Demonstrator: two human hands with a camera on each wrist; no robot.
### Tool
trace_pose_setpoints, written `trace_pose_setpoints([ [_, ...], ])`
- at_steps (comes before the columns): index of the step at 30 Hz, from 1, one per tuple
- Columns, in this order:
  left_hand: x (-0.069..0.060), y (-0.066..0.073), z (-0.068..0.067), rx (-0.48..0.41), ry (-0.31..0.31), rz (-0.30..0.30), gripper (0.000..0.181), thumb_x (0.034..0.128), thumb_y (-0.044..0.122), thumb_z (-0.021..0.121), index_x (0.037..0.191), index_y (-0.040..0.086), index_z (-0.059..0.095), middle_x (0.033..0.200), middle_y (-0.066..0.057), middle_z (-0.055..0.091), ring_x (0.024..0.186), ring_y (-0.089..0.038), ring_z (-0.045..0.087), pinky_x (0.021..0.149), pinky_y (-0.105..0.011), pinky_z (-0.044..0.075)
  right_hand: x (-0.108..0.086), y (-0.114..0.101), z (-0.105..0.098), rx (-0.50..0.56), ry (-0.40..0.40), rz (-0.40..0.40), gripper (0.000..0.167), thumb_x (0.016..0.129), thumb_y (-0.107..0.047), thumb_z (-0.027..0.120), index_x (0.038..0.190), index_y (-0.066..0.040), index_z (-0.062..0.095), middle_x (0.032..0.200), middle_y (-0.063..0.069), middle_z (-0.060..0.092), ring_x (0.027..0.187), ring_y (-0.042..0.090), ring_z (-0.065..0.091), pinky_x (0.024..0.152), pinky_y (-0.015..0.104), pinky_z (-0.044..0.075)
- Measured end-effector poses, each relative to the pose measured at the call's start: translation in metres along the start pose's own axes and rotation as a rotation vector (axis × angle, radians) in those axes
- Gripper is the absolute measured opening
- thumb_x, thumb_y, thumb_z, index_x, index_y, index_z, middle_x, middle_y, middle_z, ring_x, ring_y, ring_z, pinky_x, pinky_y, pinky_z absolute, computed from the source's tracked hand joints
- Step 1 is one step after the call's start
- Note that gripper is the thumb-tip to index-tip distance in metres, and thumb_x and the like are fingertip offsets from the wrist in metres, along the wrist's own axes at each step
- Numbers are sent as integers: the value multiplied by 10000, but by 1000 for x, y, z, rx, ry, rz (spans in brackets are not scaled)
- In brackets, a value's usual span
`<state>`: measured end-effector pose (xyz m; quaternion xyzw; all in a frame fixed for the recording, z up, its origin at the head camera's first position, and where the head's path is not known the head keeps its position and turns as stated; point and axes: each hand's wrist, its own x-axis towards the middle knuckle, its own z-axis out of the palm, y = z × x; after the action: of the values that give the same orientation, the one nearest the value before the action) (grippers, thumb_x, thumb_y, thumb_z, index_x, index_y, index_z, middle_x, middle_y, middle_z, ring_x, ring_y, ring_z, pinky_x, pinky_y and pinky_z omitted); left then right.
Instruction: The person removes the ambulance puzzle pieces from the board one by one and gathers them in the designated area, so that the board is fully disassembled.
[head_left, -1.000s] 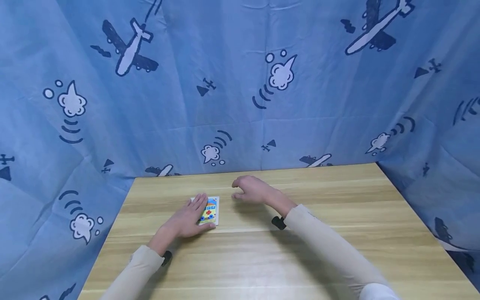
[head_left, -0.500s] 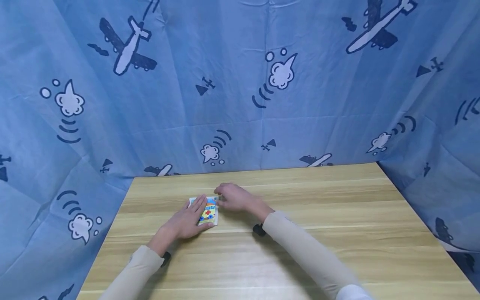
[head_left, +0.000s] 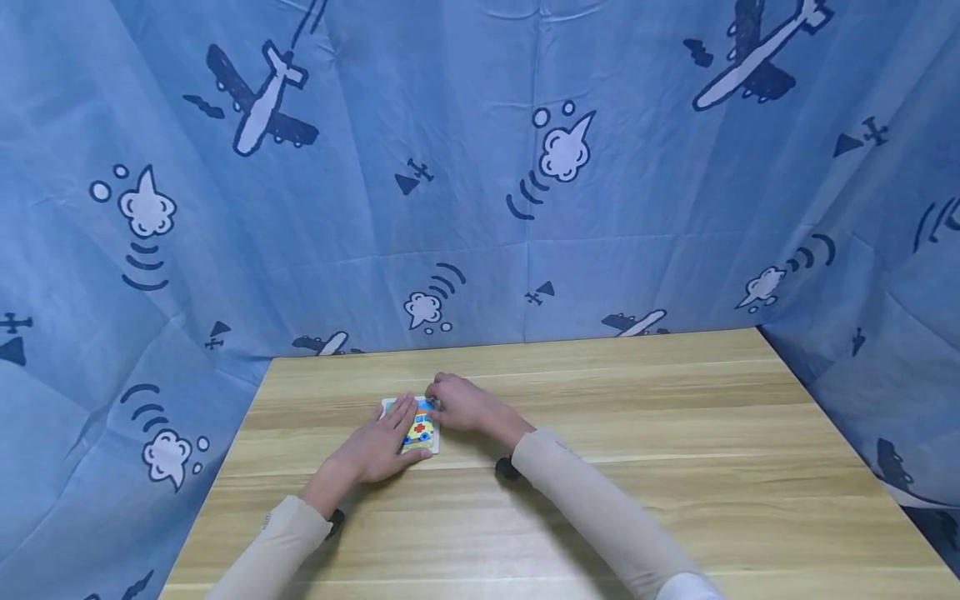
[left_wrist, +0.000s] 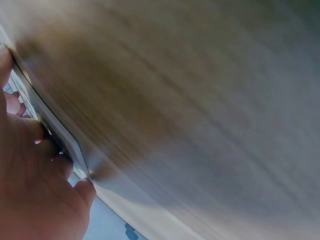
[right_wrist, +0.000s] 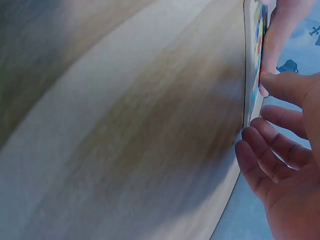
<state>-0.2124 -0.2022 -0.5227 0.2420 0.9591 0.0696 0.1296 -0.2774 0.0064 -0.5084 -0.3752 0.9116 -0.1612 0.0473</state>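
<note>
A small square picture board (head_left: 422, 435) with a pale border and a yellow ambulance print lies flat on the wooden table. Across its left part rests my left hand (head_left: 378, 442), fingers straight and thumb along the near edge. My right hand (head_left: 468, 403) is at the board's far right corner with curled fingers. In the right wrist view, the right thumb (right_wrist: 285, 86) touches the printed face, while the other fingers (right_wrist: 252, 160) bend around the corner. The left wrist view shows the board's edge (left_wrist: 55, 117) under the left hand. Left fingers hide much of the print.
The wooden table (head_left: 600, 417) extends to the right and toward the front. A blue curtain (head_left: 480, 167) printed with airplanes hangs behind it and at both sides. Each wrist carries a small black camera, one of them the right wrist camera (head_left: 507, 468).
My right hand has moved left from above the table to the board's far right corner, where its fingers bend in. The left hand stays on the board.
</note>
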Motion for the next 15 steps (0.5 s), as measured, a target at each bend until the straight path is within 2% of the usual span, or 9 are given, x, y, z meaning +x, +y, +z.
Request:
trace_pose_setpoints([
  [7,-1,-2,3,10,-5,-14,939,1045,695,413,1683,49,172,1783,-127,127,1664,-310,144,1346,-565,176,2,-9,7,-56,7,13,235,995,-208,691,1162,-70,783,1079,80,683,978,211,605,915,348,559],
  [15,0,1,1,-17,0,-17,933,1048,672,440,1684,48,164,1785,-129,120,1665,-315,132,1353,-557,152,3,-16,11,-132,17,58,176,980,-175,688,1079,-64,781,989,72,678,933,208,585,898,355,558],
])
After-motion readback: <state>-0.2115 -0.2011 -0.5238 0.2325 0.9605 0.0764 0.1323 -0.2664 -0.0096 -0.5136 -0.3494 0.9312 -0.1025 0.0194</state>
